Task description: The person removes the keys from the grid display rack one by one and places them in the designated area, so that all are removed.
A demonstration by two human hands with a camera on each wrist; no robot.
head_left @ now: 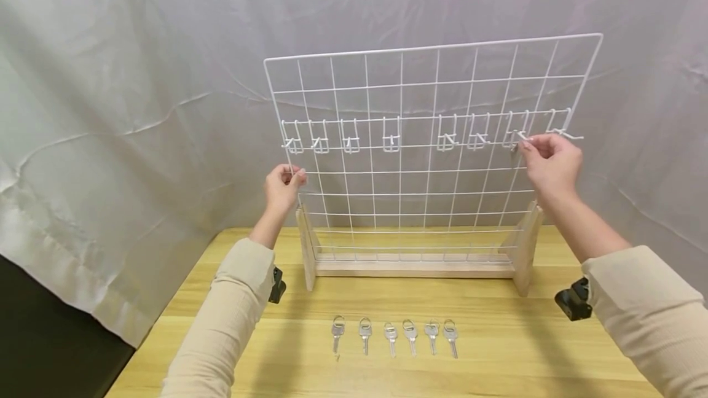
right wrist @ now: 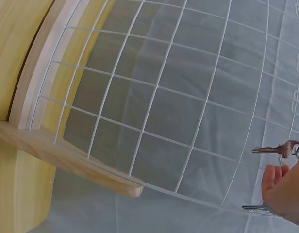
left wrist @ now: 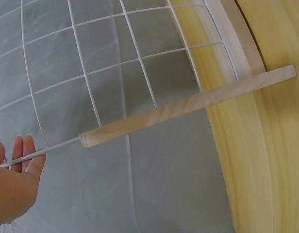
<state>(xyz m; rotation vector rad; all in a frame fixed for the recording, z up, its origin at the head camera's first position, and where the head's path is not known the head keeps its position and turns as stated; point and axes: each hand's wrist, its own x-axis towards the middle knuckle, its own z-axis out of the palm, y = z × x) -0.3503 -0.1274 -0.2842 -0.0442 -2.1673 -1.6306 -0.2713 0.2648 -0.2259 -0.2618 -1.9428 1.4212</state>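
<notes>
A white wire grid rack (head_left: pixel 401 172) stands upright in a wooden base, with a row of white hooks (head_left: pixel 391 142) across it. My left hand (head_left: pixel 284 188) holds the grid's left edge wire between thumb and fingers, above the wooden side post (left wrist: pixel 188 107). At the second hook from the right, my right hand (head_left: pixel 553 163) pinches the ring end of a key (right wrist: pixel 275 149), whose blade points down. Another key (right wrist: pixel 258 208) shows beside that hand near the grid's right edge; its upper end is hidden behind the hand.
Several silver keys (head_left: pixel 410 331) with rings lie in a row on the wooden table (head_left: pixel 470 379) before the rack. The rack's bottom rail (head_left: pixel 415 269) rests on the table. Grey fabric (head_left: pixel 166 35) hangs behind and on both sides.
</notes>
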